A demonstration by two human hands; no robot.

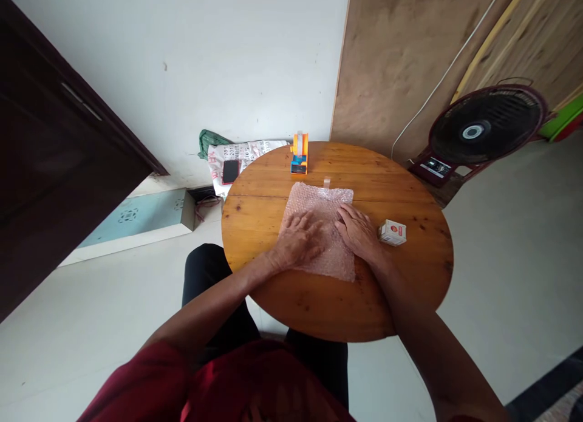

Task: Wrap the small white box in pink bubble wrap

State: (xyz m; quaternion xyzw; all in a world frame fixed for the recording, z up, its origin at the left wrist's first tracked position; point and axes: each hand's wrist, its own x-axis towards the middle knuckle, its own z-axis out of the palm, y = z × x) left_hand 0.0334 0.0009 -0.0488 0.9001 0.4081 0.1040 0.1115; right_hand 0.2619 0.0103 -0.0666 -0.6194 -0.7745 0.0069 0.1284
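Observation:
A sheet of clear bubble wrap (334,261) lies flat on the round wooden table (314,306). My left hand (298,240) rests on its left part with the fingers spread. On the right edge of the wrap lies my right hand (357,228), its fingers stretched out and pressing on the sheet. A short strip of clear tape (327,183) sticks up past the wrap's far edge. Just right of my right hand stands a small white box (392,232) with a red print, apart from the hand.
An orange and blue tape dispenser (299,155) stands at the table's far edge. Behind on the left are a printed white sack (255,149) and a dark phone-like slab (230,171). A large black fan (485,127) stands at the right, by the wall.

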